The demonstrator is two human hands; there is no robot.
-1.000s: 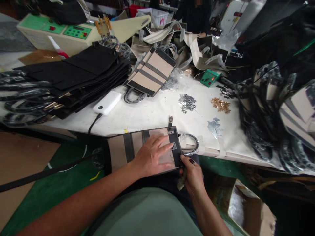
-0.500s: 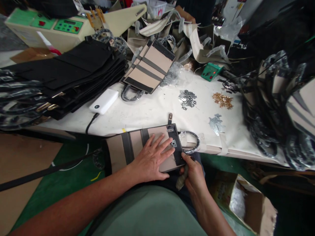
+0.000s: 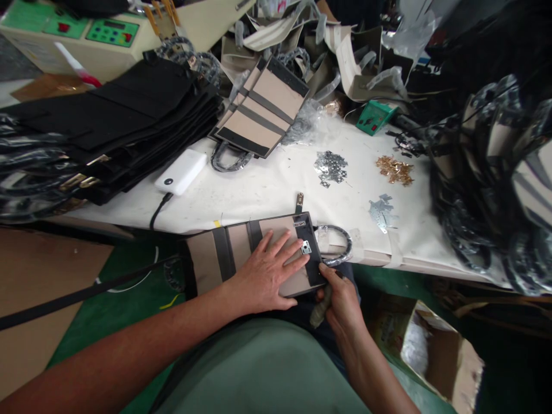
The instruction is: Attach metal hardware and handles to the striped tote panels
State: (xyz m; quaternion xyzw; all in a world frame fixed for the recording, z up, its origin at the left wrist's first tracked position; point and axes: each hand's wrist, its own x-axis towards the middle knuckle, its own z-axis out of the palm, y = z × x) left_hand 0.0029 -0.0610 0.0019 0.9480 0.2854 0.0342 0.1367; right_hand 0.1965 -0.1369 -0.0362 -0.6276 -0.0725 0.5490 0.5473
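Note:
My left hand [image 3: 271,273] lies flat with spread fingers on the beige inner side of a bag panel [image 3: 239,248], which has dark strips across it. Its fingertips reach close to a small metal plate [image 3: 306,247] on the panel's black end band. At the near right corner of the panel is my right hand [image 3: 338,293], its thumb against the edge. Its fingers are closed round a grey-green, wrapped-looking handle [image 3: 319,310]; the rest of that object is hidden. A plastic-wrapped bag handle [image 3: 340,244] sticks out from the panel's right end, and a metal clasp [image 3: 299,200] from its far edge.
On the white table [image 3: 259,190] lie metal plates [image 3: 331,168], gold-coloured fasteners [image 3: 394,170] and flat metal pieces [image 3: 383,213]. Stacked black bags [image 3: 107,121], a white power bank [image 3: 181,172] and another bag panel [image 3: 263,109] are left. An open carton [image 3: 440,356] stands below right.
The camera view has shifted slightly. Both hands stay in nearly the same place on the bag panel, and the small metal plate looks brighter now.

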